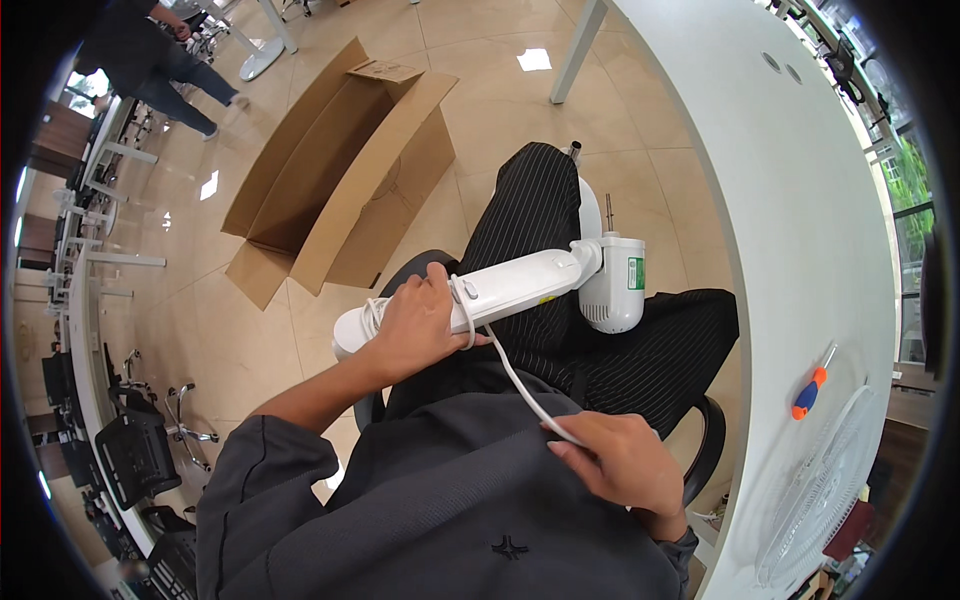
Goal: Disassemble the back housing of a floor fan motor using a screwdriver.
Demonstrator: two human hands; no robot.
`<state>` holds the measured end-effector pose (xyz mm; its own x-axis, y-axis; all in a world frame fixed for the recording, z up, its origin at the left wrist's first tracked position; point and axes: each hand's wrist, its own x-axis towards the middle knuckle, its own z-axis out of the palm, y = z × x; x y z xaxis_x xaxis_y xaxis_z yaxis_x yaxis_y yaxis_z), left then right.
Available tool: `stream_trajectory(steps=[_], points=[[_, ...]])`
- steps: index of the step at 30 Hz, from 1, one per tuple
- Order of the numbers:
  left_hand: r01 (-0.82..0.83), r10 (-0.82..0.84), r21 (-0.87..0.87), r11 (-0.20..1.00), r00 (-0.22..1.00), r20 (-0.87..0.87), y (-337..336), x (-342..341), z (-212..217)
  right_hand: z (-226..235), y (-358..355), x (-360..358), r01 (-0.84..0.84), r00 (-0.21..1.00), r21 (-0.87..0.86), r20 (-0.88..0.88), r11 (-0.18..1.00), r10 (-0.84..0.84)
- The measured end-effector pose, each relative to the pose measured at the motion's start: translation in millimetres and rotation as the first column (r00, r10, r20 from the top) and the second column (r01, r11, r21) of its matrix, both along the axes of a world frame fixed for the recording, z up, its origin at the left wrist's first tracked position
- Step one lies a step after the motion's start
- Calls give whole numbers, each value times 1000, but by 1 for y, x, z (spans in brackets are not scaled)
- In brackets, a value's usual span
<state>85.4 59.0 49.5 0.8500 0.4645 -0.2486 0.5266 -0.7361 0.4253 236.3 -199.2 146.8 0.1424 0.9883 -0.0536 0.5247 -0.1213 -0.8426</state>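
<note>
The floor [500,100] is made of large beige tiles, quite glossy, and bright white reflections [534,60] of light lie on it at the top and the upper left of the frame. Along the right side there stands a long white table [800,200]. At the right edge a window [911,240] shows greenery [905,178] outside. White desks [84,370] follow the left edge, and a black office chair [140,455] stands at the lower left

No wording is coming through legibly. Green-and-white label [636,273] is showing on the white motor housing [605,298], print blurring; yellow sticker [546,299] is marking the white column [520,283]; black star-like emblem [510,547] is sitting on the dark shirt [420,470].
</note>
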Motion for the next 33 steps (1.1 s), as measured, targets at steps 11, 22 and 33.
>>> stream_trajectory(steps=[11,22,33], points=[[28,-63,133,991,960,273,7,-7,2,-45,87,47,252,330,-284,-874,925,-358],[-56,127,-402,914,980,152,32,3,2,-51,117,27,140,254,-123,-955,982,-156],[10,105,-454,891,968,228,21,-1,5,54,177,34,-422,739,67,603,904,300]])
